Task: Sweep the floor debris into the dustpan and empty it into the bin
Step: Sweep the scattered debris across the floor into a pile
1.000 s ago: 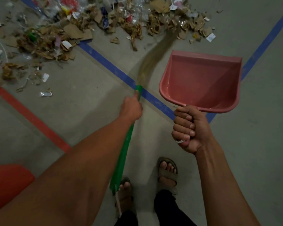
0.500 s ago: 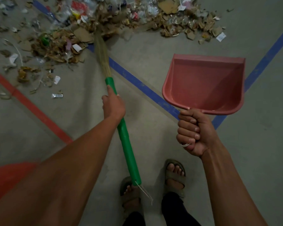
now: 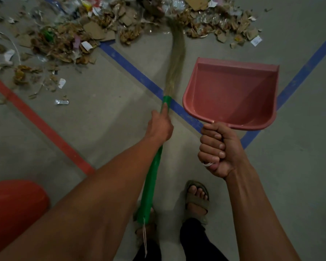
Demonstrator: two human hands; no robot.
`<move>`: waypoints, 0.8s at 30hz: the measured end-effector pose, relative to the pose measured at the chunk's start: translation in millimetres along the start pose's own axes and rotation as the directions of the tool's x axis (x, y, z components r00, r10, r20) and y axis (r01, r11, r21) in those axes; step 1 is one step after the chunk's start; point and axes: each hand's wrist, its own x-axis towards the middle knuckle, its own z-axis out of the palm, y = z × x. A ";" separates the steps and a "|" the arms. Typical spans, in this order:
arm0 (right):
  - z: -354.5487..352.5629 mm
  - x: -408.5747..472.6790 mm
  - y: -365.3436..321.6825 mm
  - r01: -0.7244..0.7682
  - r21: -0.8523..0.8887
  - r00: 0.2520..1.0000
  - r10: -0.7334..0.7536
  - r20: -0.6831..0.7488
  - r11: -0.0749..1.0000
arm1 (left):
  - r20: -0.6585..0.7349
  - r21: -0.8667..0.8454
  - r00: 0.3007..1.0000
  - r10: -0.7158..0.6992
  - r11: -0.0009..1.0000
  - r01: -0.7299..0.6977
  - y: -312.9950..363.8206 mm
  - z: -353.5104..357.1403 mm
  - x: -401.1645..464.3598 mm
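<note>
A: What was each hand doing?

B: The left hand (image 3: 160, 127) gripped the green handle of the broom (image 3: 152, 172) near its top end, forefinger laid along it. The bristles (image 3: 176, 55) reached forward over the blue line (image 3: 137, 74) and their tips touched the near edge of the debris (image 3: 105, 29).

A: And the other one?

B: The right hand (image 3: 217, 149) was wrapped in a fist round the handle of the pink dustpan (image 3: 231, 93), holding it up off the floor (image 3: 105, 110), open side facing up. Nothing lay in it.

A: Where was the rubbish?

B: Strewn across the far floor: torn cardboard, paper scraps and clear wrappers, well apart from the dustpan. A red line (image 3: 40, 121) ran at left, and a red rounded thing (image 3: 13, 208) sat at the lower left; I couldn't tell what it was. Two sandalled feet (image 3: 197, 199) stood below.
</note>
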 end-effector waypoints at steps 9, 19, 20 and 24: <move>28.3 18.6 3.6 -0.042 -0.036 0.998 0.044 0.038 0.998 | -0.138 0.044 0.917 -0.373 0.923 0.382 -120.4 -104.6 49.0; 67.7 48.5 45.2 -0.154 -0.117 0.980 0.167 0.107 0.981 | -0.373 -0.225 0.752 -0.544 0.839 0.495 -215.9 -177.9 5.1; 71.4 51.1 50.2 -0.165 -0.120 0.977 0.179 0.119 0.979 | -0.393 -0.249 0.737 -0.550 0.835 0.490 -217.8 -174.5 -4.3; 86.9 58.9 73.5 -0.192 -0.136 0.967 0.211 0.141 0.972 | -0.472 -0.308 0.722 -0.506 0.862 0.402 -209.6 -155.5 -45.9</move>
